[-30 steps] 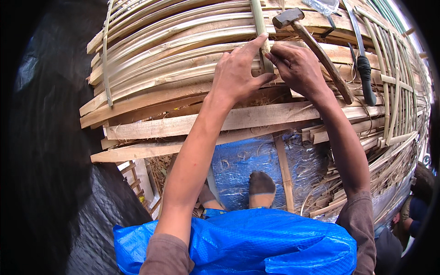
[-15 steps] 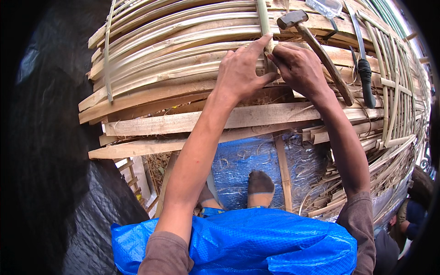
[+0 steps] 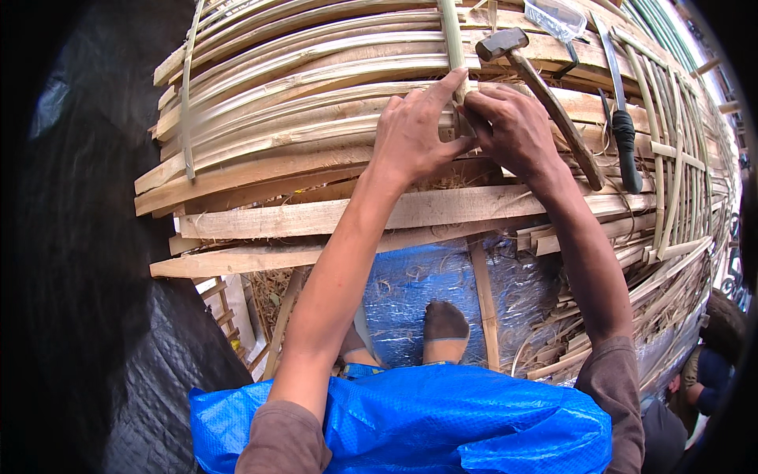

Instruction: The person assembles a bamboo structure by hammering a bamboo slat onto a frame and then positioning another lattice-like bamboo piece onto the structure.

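A pale green bamboo strip (image 3: 452,39) runs crosswise over the light slats, its near end between my hands. My left hand (image 3: 412,134) is open beside it, index fingertip against the strip and thumb stretched below. Close on the right, my right hand (image 3: 517,130) has its thumb and fingers pinched together at the strip's end; whatever they hold is hidden. A hammer (image 3: 557,112) with a dark metal head and wooden handle lies just beyond and right of that hand. Farther right rests a long-bladed knife (image 3: 624,146) with a black-wrapped grip.
Long wooden slats (image 3: 268,118) form the work surface, with a thin crosswise strip (image 3: 186,95) at left. A clear plastic container (image 3: 557,17) sits at the far side. Bamboo lattice (image 3: 675,150) stands right. Below are blue sheeting (image 3: 410,280) and loose shavings. A person sits at lower right.
The whole view has shifted slightly. My right hand's fingers have curled a little differently at the strip's end; my left hand stays nearly in place beside it.
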Action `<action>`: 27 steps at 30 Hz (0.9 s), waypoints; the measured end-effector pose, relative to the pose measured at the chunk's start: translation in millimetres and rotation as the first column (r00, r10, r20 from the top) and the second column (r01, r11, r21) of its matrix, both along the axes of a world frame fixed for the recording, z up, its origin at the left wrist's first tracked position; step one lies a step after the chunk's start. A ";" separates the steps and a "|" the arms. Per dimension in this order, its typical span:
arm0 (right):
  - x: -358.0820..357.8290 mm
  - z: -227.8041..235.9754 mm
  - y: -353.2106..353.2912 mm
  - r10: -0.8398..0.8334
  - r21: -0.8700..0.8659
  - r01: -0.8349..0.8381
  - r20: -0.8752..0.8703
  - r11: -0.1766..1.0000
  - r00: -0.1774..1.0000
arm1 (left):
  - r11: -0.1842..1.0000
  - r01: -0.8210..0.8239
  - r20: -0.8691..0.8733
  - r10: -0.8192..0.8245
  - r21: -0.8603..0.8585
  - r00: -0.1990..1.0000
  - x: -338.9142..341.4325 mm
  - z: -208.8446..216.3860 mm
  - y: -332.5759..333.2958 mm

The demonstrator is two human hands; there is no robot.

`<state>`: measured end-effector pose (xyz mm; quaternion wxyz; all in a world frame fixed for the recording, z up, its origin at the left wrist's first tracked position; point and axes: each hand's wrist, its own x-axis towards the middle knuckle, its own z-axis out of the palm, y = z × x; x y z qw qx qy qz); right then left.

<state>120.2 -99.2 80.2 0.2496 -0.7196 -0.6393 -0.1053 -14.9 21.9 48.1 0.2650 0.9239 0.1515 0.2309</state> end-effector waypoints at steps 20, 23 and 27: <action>-15.4 3.8 -4.5 -0.127 -0.071 0.137 0.123 0.988 0.984 | 0.919 -0.171 0.423 0.322 -0.356 0.847 12.7 -29.0 -40.5; -17.7 1.5 -5.7 -0.153 -0.035 0.162 0.184 0.986 0.971 | 0.910 -0.173 0.423 0.336 -0.377 0.842 12.8 -26.5 -44.0; -19.3 -2.0 -10.7 -0.188 0.017 0.189 0.213 0.982 0.959 | 0.902 -0.169 0.421 0.343 -0.398 0.840 13.3 -27.9 -47.2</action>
